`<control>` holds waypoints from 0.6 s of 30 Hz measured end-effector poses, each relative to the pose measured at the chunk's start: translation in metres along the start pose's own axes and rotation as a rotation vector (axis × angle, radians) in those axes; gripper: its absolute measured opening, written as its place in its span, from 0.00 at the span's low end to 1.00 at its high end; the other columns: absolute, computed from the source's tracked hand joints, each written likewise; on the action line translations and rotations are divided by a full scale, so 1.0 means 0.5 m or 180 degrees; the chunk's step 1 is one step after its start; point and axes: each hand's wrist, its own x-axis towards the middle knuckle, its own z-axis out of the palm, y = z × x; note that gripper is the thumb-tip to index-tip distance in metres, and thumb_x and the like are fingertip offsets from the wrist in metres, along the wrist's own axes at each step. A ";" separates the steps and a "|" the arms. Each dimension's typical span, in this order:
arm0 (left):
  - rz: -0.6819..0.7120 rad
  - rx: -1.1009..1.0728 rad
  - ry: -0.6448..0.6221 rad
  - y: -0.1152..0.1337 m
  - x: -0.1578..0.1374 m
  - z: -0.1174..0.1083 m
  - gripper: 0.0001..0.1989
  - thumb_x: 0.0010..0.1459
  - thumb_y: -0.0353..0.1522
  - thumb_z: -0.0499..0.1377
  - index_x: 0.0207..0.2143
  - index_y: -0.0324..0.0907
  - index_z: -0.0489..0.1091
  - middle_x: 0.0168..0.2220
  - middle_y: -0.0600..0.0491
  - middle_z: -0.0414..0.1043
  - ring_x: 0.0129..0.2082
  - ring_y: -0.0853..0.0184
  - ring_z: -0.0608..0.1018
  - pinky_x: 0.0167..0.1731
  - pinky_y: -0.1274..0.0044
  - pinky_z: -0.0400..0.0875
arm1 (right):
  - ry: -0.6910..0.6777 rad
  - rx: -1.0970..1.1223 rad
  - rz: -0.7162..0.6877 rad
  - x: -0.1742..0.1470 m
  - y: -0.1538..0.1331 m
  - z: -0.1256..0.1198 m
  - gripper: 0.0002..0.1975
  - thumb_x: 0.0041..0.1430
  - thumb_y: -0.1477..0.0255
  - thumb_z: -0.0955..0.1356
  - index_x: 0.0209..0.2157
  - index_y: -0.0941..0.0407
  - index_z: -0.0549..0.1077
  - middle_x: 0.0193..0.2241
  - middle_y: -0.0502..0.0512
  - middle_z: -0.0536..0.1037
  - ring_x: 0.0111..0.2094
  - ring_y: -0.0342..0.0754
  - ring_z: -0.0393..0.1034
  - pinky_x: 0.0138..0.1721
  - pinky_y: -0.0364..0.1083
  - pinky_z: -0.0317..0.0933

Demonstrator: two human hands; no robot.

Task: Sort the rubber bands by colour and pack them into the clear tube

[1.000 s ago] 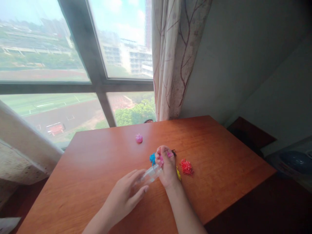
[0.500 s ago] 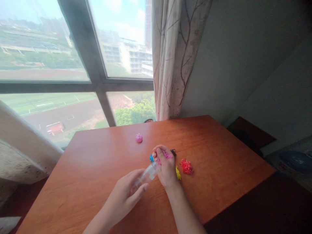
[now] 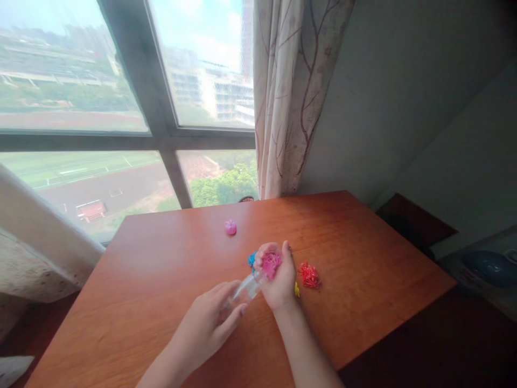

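Observation:
My left hand (image 3: pixel 208 318) is wrapped round a clear plastic container (image 3: pixel 247 288), which lies tilted with its far end against my other palm. My right hand (image 3: pixel 285 285) is cupped, palm up, round a clump of pink rubber bands (image 3: pixel 271 263) at the container's mouth. Just beyond its fingers sits a small blue clump of bands (image 3: pixel 252 259). Yellow bands (image 3: pixel 297 290) peek out beside the right wrist, mostly hidden. Farther right lies a pile of red bands (image 3: pixel 309 275). A dark bit shows behind my right thumb, too small to make out.
A pink, round, knobbed piece (image 3: pixel 230 228) stands toward the back of the brown wooden table (image 3: pixel 161 258). Behind the table are a window (image 3: pixel 165 141) and a patterned curtain (image 3: pixel 278 108). The table's right edge borders a dark area.
My right hand has opened from curled fingers to a cupped palm, so more of the pink bands shows. The left hand and the container have hardly moved.

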 end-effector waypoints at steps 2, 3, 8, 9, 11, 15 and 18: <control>0.0013 0.0015 -0.0029 0.000 0.000 0.000 0.15 0.65 0.38 0.51 0.49 0.43 0.68 0.36 0.50 0.76 0.31 0.65 0.77 0.33 0.77 0.70 | -0.0028 0.0103 0.0079 0.002 -0.003 0.002 0.24 0.56 0.51 0.68 0.21 0.57 0.70 0.20 0.48 0.67 0.21 0.40 0.61 0.22 0.39 0.53; 0.0020 0.0018 -0.0045 0.001 0.000 -0.001 0.15 0.65 0.38 0.51 0.50 0.43 0.68 0.36 0.50 0.76 0.31 0.66 0.76 0.33 0.77 0.70 | -0.0024 0.0105 0.0088 0.003 -0.004 0.002 0.24 0.57 0.51 0.68 0.20 0.56 0.69 0.19 0.47 0.66 0.21 0.40 0.60 0.21 0.39 0.52; 0.0105 0.0081 -0.0076 -0.001 -0.001 -0.005 0.16 0.65 0.38 0.51 0.51 0.42 0.68 0.37 0.49 0.76 0.31 0.65 0.77 0.33 0.78 0.70 | 0.0224 0.0004 0.0133 0.006 0.000 -0.002 0.20 0.54 0.55 0.72 0.22 0.56 0.68 0.19 0.44 0.64 0.18 0.37 0.56 0.18 0.37 0.48; 0.0130 0.0090 -0.0068 -0.001 -0.001 -0.005 0.16 0.65 0.38 0.51 0.51 0.42 0.67 0.37 0.48 0.76 0.32 0.65 0.77 0.33 0.78 0.70 | 0.0271 -0.0024 0.0130 0.006 0.002 -0.002 0.18 0.53 0.57 0.73 0.24 0.55 0.69 0.19 0.43 0.64 0.18 0.37 0.56 0.18 0.37 0.48; 0.0172 0.0105 -0.0029 -0.002 -0.001 -0.004 0.16 0.65 0.38 0.52 0.51 0.41 0.67 0.38 0.48 0.76 0.33 0.65 0.77 0.34 0.77 0.70 | 0.0322 -0.0146 0.0063 0.005 0.005 -0.002 0.15 0.52 0.59 0.74 0.27 0.55 0.71 0.20 0.43 0.65 0.19 0.37 0.57 0.19 0.36 0.49; 0.0213 0.0090 0.0050 -0.002 -0.001 0.000 0.14 0.64 0.38 0.52 0.50 0.42 0.67 0.39 0.49 0.75 0.33 0.65 0.77 0.35 0.77 0.70 | 0.0259 -0.0507 -0.0145 0.000 0.010 0.003 0.13 0.53 0.62 0.74 0.31 0.56 0.74 0.22 0.45 0.68 0.22 0.37 0.62 0.22 0.36 0.52; 0.0194 0.0070 0.0141 -0.001 -0.002 0.003 0.12 0.65 0.37 0.52 0.48 0.44 0.67 0.39 0.50 0.76 0.34 0.65 0.77 0.36 0.77 0.70 | 0.0144 -0.0572 -0.0205 -0.004 0.014 0.007 0.12 0.55 0.61 0.73 0.32 0.56 0.74 0.24 0.46 0.69 0.23 0.38 0.63 0.23 0.37 0.54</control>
